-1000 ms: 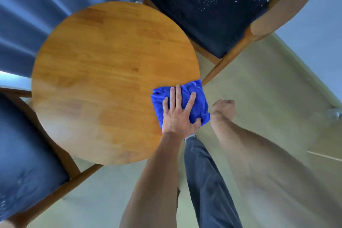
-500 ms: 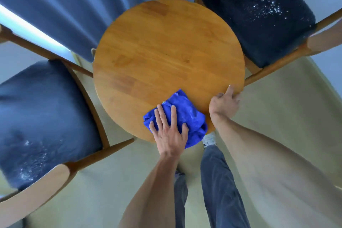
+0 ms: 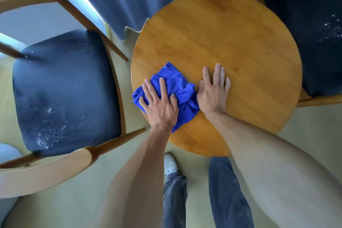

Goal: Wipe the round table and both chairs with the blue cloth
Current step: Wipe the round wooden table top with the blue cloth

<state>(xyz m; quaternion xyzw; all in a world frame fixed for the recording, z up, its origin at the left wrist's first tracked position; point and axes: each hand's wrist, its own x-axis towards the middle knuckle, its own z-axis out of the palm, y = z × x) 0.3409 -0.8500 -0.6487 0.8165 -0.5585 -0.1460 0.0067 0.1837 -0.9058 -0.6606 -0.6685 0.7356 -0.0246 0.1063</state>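
My left hand presses flat, fingers spread, on the blue cloth, centre-left of the frame; right hand open, bracing the bench. Best: overlapping strokes, firm pressure, edge included.

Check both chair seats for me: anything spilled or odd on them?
Yes. White specks are scattered on both dark seats: near the front of the left chair seat and across the right chair seat. The round table looks clean.

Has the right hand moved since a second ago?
Yes. The right hand went from hanging off the table edge to lying flat on its top, beside the cloth.
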